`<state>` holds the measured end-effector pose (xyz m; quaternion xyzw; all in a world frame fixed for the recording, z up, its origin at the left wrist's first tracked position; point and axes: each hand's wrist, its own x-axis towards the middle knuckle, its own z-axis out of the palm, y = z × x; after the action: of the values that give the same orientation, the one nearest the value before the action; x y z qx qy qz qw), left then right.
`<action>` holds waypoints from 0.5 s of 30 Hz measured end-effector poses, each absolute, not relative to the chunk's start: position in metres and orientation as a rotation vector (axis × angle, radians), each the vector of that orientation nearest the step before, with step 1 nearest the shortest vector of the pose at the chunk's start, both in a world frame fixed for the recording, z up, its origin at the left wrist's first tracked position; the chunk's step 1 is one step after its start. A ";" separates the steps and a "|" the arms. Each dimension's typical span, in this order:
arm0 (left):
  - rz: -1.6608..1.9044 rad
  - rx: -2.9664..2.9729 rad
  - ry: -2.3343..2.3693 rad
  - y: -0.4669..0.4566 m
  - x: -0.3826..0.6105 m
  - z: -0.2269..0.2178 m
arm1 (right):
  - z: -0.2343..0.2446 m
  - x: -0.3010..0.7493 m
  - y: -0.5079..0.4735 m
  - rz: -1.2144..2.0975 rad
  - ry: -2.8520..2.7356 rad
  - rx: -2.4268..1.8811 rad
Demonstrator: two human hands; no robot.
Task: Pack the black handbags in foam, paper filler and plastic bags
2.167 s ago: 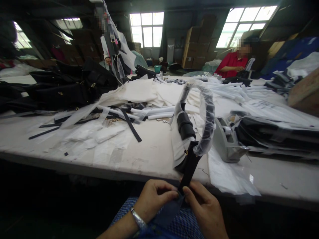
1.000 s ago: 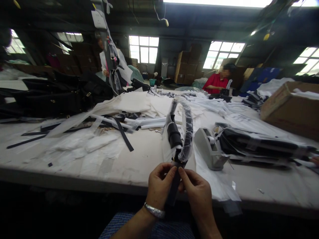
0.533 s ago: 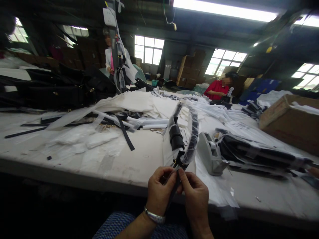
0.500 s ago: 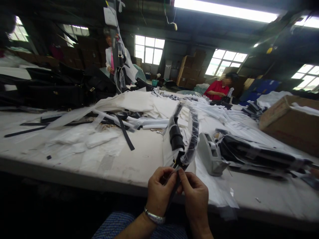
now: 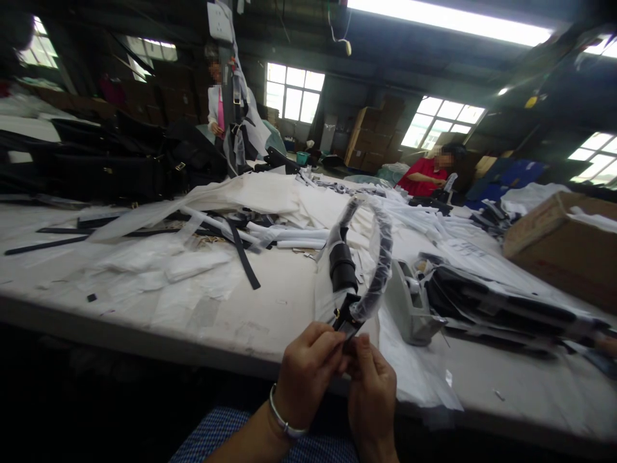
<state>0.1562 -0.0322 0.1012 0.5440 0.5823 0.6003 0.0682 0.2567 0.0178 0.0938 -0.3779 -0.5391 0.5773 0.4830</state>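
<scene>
A black bag strap [image 5: 378,273], curved in a loop and wrapped in clear plastic, rises from the table edge in front of me. Both hands pinch its near end, just below gold-coloured metal fittings. My left hand [image 5: 308,363], with a silver bangle at the wrist, is closed on the strap's end. Against it, my right hand [image 5: 371,386] is closed too, thumb and fingertips on the same end. What lies between the fingertips is partly hidden. Inside the loop is a black cylindrical piece [image 5: 342,265], touching or close to the strap.
A grey tape dispenser [image 5: 414,308] stands right of the strap, beside plastic-wrapped black bags [image 5: 496,302]. Farther right is a cardboard box [image 5: 559,238]. White sheets [image 5: 260,196] and black strips [image 5: 243,257] lie left. A person in red [image 5: 421,177] works across the table.
My left hand has turned slightly and shifted its fingers on the strap's end. My right hand has moved a little down. The strap's loop leans slightly further right.
</scene>
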 end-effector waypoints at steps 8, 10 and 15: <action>1.660 1.776 1.847 -0.042 0.155 0.102 | 0.107 0.257 0.019 1.206 -1.580 -1.088; 1.674 1.864 1.861 -0.047 0.156 0.097 | 0.108 0.257 0.019 1.219 -1.579 -1.099; 1.633 2.023 1.606 -0.069 0.159 0.083 | 0.105 0.262 0.022 1.395 -1.502 -1.097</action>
<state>0.1586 -0.0691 0.0834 0.6615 0.5249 0.5339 0.0428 0.2619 0.0220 0.1046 -0.4329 -0.5930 0.5505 0.3973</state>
